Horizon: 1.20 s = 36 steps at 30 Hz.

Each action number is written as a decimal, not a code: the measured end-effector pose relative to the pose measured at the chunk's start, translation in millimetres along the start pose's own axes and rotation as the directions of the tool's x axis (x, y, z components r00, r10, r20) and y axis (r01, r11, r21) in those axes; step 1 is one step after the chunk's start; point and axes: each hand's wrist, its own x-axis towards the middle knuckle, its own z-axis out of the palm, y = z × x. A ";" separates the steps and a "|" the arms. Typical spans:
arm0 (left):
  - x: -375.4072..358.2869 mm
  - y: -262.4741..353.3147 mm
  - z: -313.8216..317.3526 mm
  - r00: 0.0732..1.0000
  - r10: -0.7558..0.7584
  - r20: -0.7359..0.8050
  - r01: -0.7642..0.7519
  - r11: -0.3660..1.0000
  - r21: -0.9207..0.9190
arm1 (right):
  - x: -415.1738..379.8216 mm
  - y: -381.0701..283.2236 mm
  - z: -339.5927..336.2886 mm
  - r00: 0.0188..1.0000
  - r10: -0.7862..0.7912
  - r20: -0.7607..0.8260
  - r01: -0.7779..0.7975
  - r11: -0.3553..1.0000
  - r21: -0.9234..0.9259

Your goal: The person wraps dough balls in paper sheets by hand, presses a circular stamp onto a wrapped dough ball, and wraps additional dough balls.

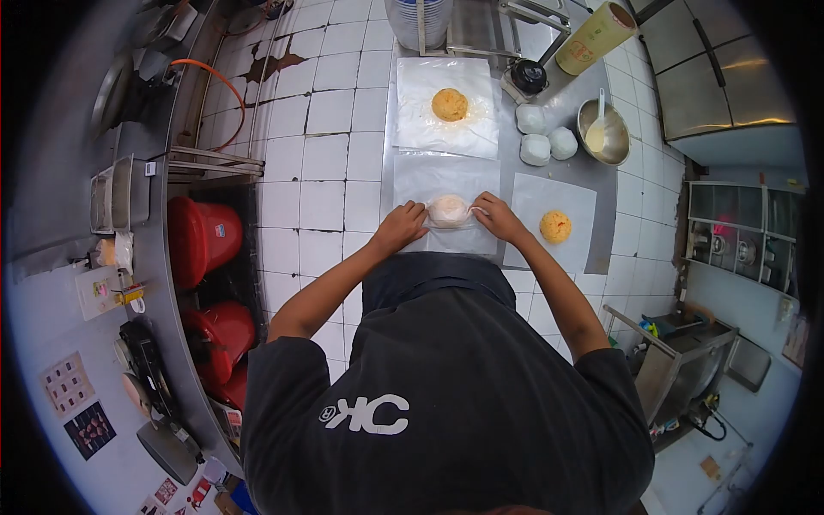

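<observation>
A pale round ball wrapped in clear film lies on a white sheet right in front of me. On its left side, my left hand is closed on a gathered end of the film. My right hand pinches the twisted film end on the other side. Beyond them, an orange-yellow patty sits on another white sheet. Right of my right hand, a second orange-yellow patty rests on a square sheet.
Several white wrapped balls stand beside a metal bowl holding a white spoon. Behind them are a device with a black knob and a film roll. Red tubs sit under the left-hand counter.
</observation>
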 end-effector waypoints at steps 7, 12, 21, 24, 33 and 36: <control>4.4 9.9 4.7 0.992 -0.077 -0.105 0.071 0.996 -0.055 | 1.2 1.7 13.6 0.966 0.226 -0.123 -0.220 0.974 0.056; 5.8 12.5 -3.2 0.986 -0.128 -0.111 0.115 0.987 -0.115 | 2.8 11.4 19.2 0.915 0.395 -0.087 -0.379 0.912 0.154; 4.0 -6.2 -10.3 0.996 0.064 0.055 -0.067 0.995 0.068 | 2.2 14.5 22.4 0.913 0.401 -0.075 -0.382 0.905 0.189; -0.8 -14.0 -16.1 0.987 0.077 0.138 -0.089 0.993 0.080 | 2.4 13.6 18.8 0.920 0.386 -0.064 -0.374 0.916 0.143; -4.6 -13.7 5.0 0.967 0.214 0.141 -0.226 0.972 0.070 | 3.4 6.7 17.9 0.920 0.383 -0.086 -0.368 0.917 0.153; -3.6 -15.3 -2.8 0.973 0.215 0.079 -0.217 0.976 0.007 | 3.5 6.3 18.8 0.923 0.370 -0.101 -0.357 0.926 0.124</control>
